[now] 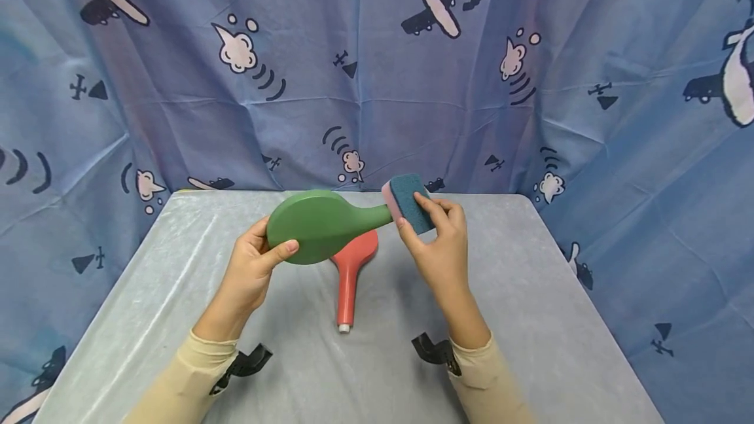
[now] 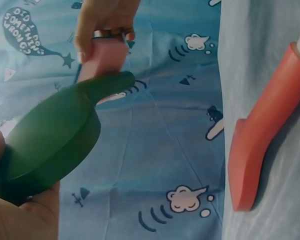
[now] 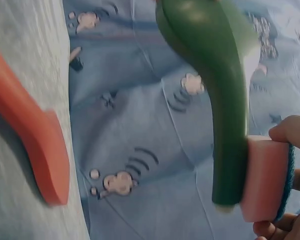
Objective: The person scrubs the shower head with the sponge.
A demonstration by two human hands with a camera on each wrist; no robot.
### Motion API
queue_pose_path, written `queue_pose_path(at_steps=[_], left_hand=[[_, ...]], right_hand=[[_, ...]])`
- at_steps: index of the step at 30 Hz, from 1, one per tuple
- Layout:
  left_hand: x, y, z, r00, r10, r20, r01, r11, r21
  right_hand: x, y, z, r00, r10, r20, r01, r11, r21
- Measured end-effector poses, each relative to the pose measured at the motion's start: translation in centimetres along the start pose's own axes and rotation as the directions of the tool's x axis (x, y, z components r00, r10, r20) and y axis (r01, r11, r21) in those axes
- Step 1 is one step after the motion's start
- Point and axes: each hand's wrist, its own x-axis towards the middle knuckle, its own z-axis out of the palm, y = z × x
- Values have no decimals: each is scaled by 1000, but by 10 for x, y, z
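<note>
My left hand (image 1: 250, 270) grips a green handheld shower head (image 1: 315, 224) by its round head, thumb on the near face. The handle points right, held up above the table. My right hand (image 1: 444, 250) pinches a sponge (image 1: 412, 201), pink on one side with a dark teal scouring layer on the other. In the right wrist view the pink side of the sponge (image 3: 265, 177) lies along the handle near its end. Below, a red shower head (image 1: 349, 280) rests on the table, its white-tipped handle toward me; the green one partly hides it in the head view.
A pale grey cloth covers the table (image 1: 530, 319). Blue curtains (image 1: 365, 70) printed with planes and clouds hang behind it and along both sides. Black straps (image 1: 250, 360) stick out from both wrists.
</note>
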Motion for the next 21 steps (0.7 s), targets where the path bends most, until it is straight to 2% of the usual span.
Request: queue_pose_path(at_steps=[3, 7, 9, 11, 12, 14, 17, 19, 21], left_hand=[[1, -1, -1, 998, 60, 18, -61, 997, 52], [1, -1, -5, 990, 132, 56, -137, 986, 99], [1, 0, -8, 982, 168, 90, -178, 978, 114], [1, 1, -11, 967, 217, 135, -237, 959, 154], [2, 1, -12, 956, 245, 160, -272, 947, 174], [4, 2, -13, 924, 309, 225, -355, 912, 205], [7, 4, -13, 854, 400, 332, -486, 842, 234], [8, 4, -12, 807, 438, 396, -548, 805, 226], [9, 5, -12, 777, 457, 432, -586, 776, 233]], right_hand=[[1, 2, 0, 1000, 26, 16, -26, 1000, -7], [-8, -12, 8, 995, -45, 89, 41, 998, 42], [-12, -18, 10, 990, -74, 124, 66, 995, 71], [-11, -19, 10, 987, -79, 140, 67, 994, 89], [-9, -17, 9, 988, -72, 137, 61, 995, 82], [-3, -9, 5, 991, -44, 128, 36, 997, 63], [5, 7, 1, 994, 7, 106, -9, 1000, 14], [7, 12, -2, 995, 19, 98, -17, 1000, -12], [6, 12, -3, 994, -5, 105, 6, 1000, -5]])
